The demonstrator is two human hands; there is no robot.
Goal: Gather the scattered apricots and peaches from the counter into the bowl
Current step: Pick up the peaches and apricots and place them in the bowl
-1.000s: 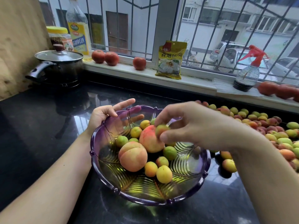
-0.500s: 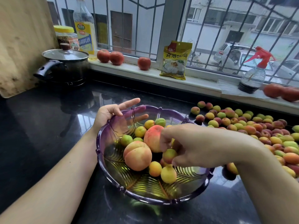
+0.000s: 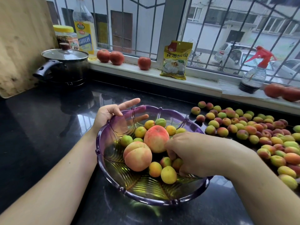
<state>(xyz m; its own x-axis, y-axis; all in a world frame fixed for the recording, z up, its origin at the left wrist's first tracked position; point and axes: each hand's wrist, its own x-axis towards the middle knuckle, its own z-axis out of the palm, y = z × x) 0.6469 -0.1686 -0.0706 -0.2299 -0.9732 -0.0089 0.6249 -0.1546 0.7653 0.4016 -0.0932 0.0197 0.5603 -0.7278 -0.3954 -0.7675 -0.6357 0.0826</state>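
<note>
Fingers (image 3: pixel 172 155) of the right hand (image 3: pixel 194 153) curl down inside the bowl (image 3: pixel 113 143), among the small fruit lying there; whether they grip an apricot or are just letting go I cannot tell, since the knuckles hide the tips. Across the bowl from them, the left hand (image 3: pixel 110 112) holds the far rim, thumb and forefinger outside the glass and the other fingers showing through the purple wall, loosely spread.

By my judgement the job is only begun. Two peaches (image 3: pixel 138 156) and about a dozen apricots (image 3: pixel 168 174) lie in the bowl, touching the right fingers or just beside them. A far larger pile of apricots (image 3: pixel 243 127) lies scattered on the black counter (image 3: pixel 40 119), starting just beyond the right wrist and stretching well away to that side. I see no peaches among that pile, though its outer end is cut off by the frame.
</note>
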